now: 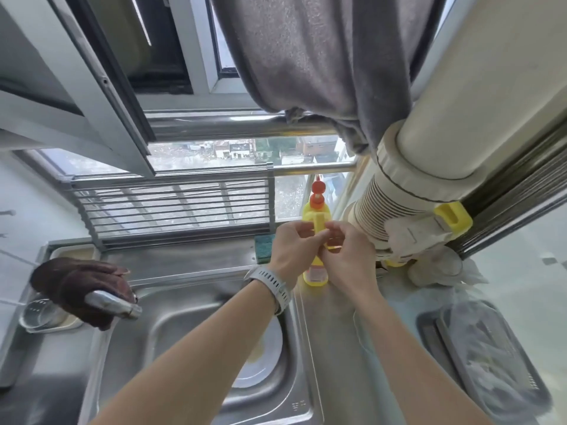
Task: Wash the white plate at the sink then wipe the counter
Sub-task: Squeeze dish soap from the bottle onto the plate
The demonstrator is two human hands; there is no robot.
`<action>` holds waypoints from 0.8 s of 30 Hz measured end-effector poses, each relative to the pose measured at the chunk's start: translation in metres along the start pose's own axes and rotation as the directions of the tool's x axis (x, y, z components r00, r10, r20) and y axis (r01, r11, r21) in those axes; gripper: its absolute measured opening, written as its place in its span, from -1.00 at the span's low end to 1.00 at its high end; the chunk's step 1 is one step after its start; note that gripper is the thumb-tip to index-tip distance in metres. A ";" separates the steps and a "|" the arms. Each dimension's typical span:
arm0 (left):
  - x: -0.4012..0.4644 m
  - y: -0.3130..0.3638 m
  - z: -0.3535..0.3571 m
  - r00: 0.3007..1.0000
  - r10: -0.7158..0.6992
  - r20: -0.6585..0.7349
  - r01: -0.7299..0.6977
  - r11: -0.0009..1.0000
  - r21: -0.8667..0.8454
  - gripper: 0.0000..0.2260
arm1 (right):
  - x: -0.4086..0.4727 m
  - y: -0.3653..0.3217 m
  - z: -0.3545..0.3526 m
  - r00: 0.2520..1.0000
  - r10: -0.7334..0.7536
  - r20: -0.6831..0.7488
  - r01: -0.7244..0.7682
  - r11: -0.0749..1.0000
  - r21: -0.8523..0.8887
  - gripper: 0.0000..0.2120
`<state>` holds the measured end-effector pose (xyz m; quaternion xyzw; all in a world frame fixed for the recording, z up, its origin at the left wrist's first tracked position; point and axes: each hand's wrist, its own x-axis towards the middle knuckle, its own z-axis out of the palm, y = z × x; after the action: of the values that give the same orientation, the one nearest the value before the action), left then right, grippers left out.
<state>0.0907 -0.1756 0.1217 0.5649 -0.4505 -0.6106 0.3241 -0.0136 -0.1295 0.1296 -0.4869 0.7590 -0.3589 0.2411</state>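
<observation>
Pinching a yellow bottle (315,273), fingers (306,231) of both hands above steel counter (337,348).

I can read no text anywhere here. The label on the yellow plastic detergent bottle with the orange cap (316,273) is a blur. The small stamped mark on the stainless steel sink rim (299,404) is too tiny for me to make out.

Head camera looks steeply down, close above sink (171,320).
</observation>
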 end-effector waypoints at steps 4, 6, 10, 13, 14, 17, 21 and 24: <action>-0.031 0.006 -0.048 0.998 0.015 0.054 -0.017 1.000 0.024 -0.71 | -0.027 -0.014 -0.003 0.981 -0.060 0.183 0.012 0.968 0.252 -0.70; -0.052 0.002 -0.077 0.995 0.019 0.101 -0.026 0.998 0.064 -0.77 | -0.041 -0.020 -0.002 0.975 -0.049 0.217 -0.025 0.945 0.326 -0.75; -0.087 -0.024 -0.140 0.978 -0.015 0.209 -0.024 0.982 0.186 -0.82 | -0.073 -0.034 0.023 0.978 0.098 0.184 -0.176 0.860 0.478 -0.82; -0.109 -0.052 -0.186 0.968 -0.075 0.240 0.000 0.954 0.299 -0.79 | -0.102 -0.041 0.059 0.948 0.214 0.234 -0.309 0.790 0.530 -0.77; -0.116 -0.062 -0.201 0.963 -0.104 0.248 0.023 0.951 0.309 -0.78 | -0.112 -0.043 0.072 0.935 0.234 0.265 -0.344 0.776 0.529 -0.75; -0.130 -0.092 -0.245 0.938 -0.181 0.297 0.053 0.918 0.393 -0.79 | -0.142 -0.043 0.114 0.887 0.306 0.347 -0.453 0.725 0.518 -0.77; -0.138 -0.127 -0.289 0.911 -0.274 0.308 0.037 0.799 0.601 -0.79 | -0.183 -0.036 0.168 0.819 0.413 0.398 -0.572 0.639 0.515 -0.81; -0.140 -0.151 -0.309 0.903 -0.330 0.273 0.060 0.729 0.681 -0.80 | -0.207 -0.029 0.202 0.757 0.503 0.418 -0.652 0.537 0.535 -0.79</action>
<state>0.4325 -0.0473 0.0526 0.5594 -0.6263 -0.5402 -0.0557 0.2320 -0.0113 0.0293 -0.1262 0.6709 -0.4445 0.5800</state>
